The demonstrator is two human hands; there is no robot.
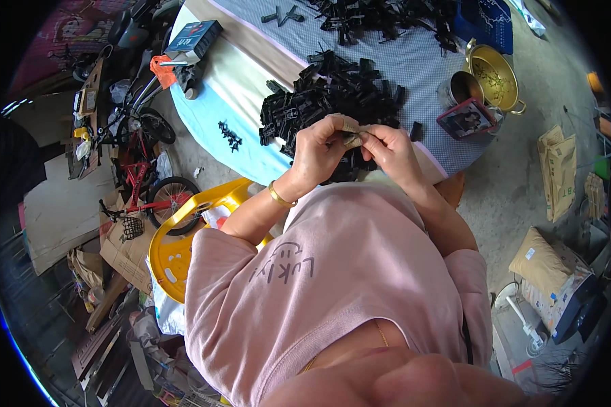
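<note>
At the near edge of the cloth-covered table, my left hand (320, 147) and my right hand (391, 153) meet in front of my chest. Both are closed, with thumbs and fingers pinched together around a small dark piece (350, 140) that the fingers mostly hide. Its kind cannot be made out. Directly beyond them spreads a large heap of black plastic parts (332, 88), its near side partly covered by my hands. A small cluster of black pieces (229, 136) lies apart to the left. One loose black part (416, 131) rests just right of my right hand.
More black parts (380, 17) lie at the table's far side, near a blue basket (485, 27). A gold pot (512, 85), a metal cup (460, 89) and a propped phone (467, 119) stand right. A box (193, 42) sits far left; a yellow chair (173, 254) stands beside me.
</note>
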